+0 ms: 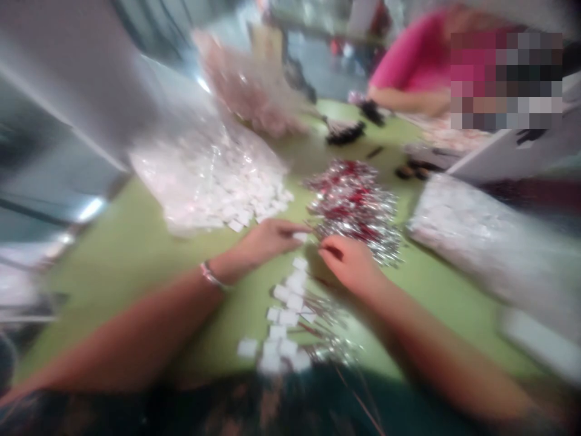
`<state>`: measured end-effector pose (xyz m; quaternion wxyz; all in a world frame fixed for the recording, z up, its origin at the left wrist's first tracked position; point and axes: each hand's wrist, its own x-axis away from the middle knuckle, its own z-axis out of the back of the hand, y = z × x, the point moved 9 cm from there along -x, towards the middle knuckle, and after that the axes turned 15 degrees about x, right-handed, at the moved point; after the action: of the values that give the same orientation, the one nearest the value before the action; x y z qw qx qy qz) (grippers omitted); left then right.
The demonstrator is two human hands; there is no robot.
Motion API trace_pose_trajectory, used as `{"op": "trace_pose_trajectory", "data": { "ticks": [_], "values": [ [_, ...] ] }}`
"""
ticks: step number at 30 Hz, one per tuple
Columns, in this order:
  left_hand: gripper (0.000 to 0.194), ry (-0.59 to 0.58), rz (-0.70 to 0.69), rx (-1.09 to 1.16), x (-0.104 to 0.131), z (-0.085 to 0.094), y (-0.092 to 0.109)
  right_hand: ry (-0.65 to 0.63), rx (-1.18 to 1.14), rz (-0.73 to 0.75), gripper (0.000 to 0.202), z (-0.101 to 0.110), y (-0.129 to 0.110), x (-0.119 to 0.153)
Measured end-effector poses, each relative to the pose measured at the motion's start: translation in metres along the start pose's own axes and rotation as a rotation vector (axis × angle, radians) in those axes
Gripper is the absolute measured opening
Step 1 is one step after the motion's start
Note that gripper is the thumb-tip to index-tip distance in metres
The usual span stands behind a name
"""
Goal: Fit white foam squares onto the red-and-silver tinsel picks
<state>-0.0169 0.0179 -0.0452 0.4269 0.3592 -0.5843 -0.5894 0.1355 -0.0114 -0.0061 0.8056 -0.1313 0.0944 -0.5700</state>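
Note:
My left hand (270, 242), with a bracelet at the wrist, pinches a small white square piece (300, 237) above the green table. Close to its right, my right hand (347, 257) has thumb and fingertips pressed together; what they hold is too blurred to make out. Just beyond my right hand lies a pile of silver and red shiny strands (351, 203). Below both hands, several white squares (288, 317) with thin stems and silvery ends (336, 348) form a rough column towards my body.
An open plastic bag of white squares (213, 181) lies at left, a pinkish bag (254, 91) behind it. A filled clear bag (472, 230) is at right. Dark-ended bundles (345, 131) lie farther back. Across the table is a person in a pink top (408, 60).

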Motion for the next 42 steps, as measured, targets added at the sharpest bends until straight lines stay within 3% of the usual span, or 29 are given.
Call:
{"op": "trace_pose_trajectory", "data": {
  "ticks": [8,12,17,23,30,34,36,39,40,42],
  "values": [
    [0.040,-0.181,0.110,0.206,0.004,-0.013,-0.002,0.131,0.135,0.141,0.025,0.008,-0.008,0.006],
    [0.042,-0.241,0.136,0.138,0.005,-0.015,-0.004,0.185,0.336,0.187,0.036,0.013,-0.018,0.011],
    [0.036,-0.212,0.101,0.042,0.005,-0.017,0.001,0.142,0.536,0.209,0.035,0.009,-0.024,0.013],
    [0.029,-0.229,0.135,0.153,0.006,-0.026,-0.001,0.178,0.506,0.291,0.032,0.005,-0.031,0.016],
    [0.028,-0.322,0.190,0.190,0.011,-0.037,-0.009,0.032,0.306,0.270,0.026,-0.012,-0.029,0.012],
    [0.033,-0.354,0.065,0.036,0.009,-0.031,0.015,0.030,0.213,0.206,0.019,-0.010,-0.024,0.008],
    [0.040,-0.233,-0.030,-0.227,0.004,-0.011,0.030,-0.002,0.185,0.165,0.017,-0.009,-0.020,0.007],
    [0.041,0.184,-0.012,-0.778,0.001,0.040,0.044,-0.130,0.128,0.198,0.015,-0.015,-0.022,0.010],
    [0.039,0.262,0.026,-0.924,0.003,0.050,0.045,-0.160,0.101,0.227,0.016,-0.015,-0.025,0.011],
    [0.032,0.253,0.094,-1.101,0.003,0.053,0.040,-0.146,0.080,0.242,0.020,-0.010,-0.026,0.007]
  ]
}}
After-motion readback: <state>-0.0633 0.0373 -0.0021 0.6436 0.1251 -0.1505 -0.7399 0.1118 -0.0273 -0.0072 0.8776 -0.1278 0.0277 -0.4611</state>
